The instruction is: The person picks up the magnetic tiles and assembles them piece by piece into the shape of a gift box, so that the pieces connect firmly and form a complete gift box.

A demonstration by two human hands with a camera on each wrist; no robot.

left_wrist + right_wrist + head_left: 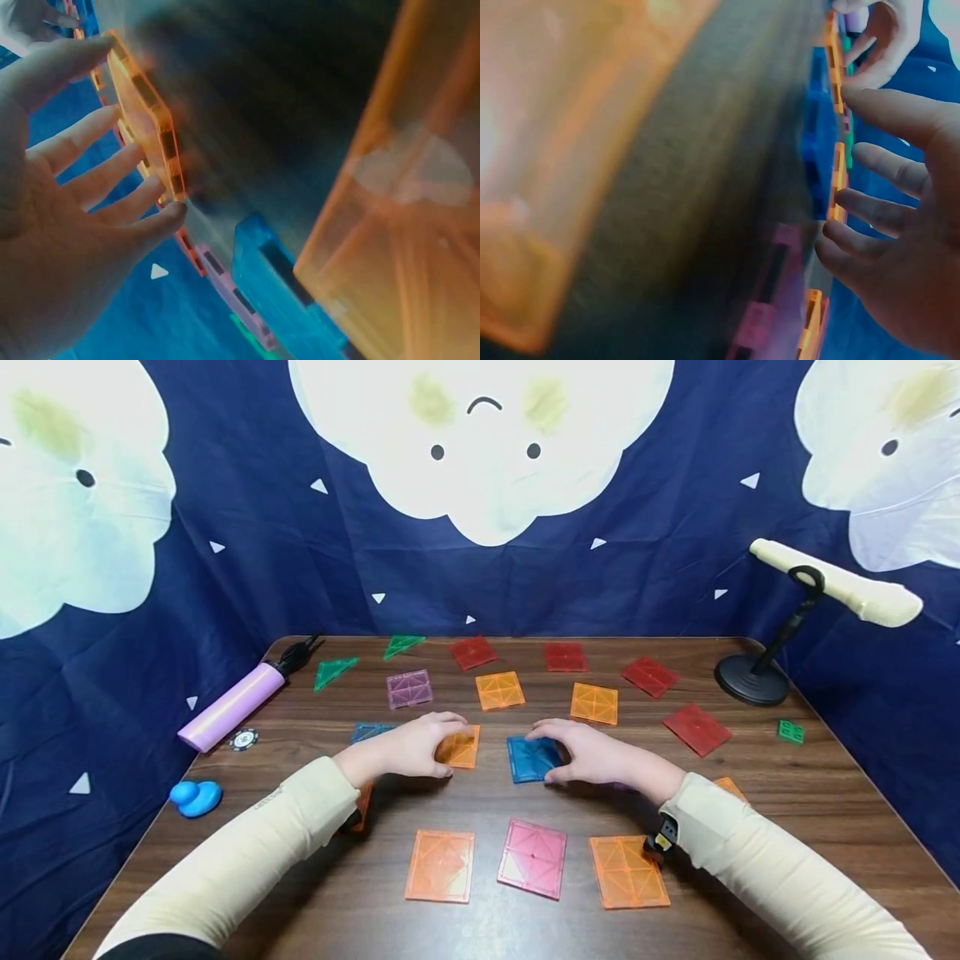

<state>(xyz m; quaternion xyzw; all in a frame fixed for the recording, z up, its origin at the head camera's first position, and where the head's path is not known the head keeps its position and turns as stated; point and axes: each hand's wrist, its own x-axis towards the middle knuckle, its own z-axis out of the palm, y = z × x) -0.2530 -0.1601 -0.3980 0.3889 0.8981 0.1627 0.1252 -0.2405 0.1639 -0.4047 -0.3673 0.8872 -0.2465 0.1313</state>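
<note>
Left hand (408, 750) curled round an orange tile (459, 747), pinching its edges, right hand (592, 753) gripping a blue tile (531, 758) just beside it, both tiles mid-desk (787, 793), apart, pink tile (533, 857) nearer the person.

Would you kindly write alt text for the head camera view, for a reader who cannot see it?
A person's left hand grips an orange square tile and the right hand a blue square tile, side by side on a wooden table. Coloured tiles lie scattered around them, before a navy backdrop printed with white clouds.
</note>
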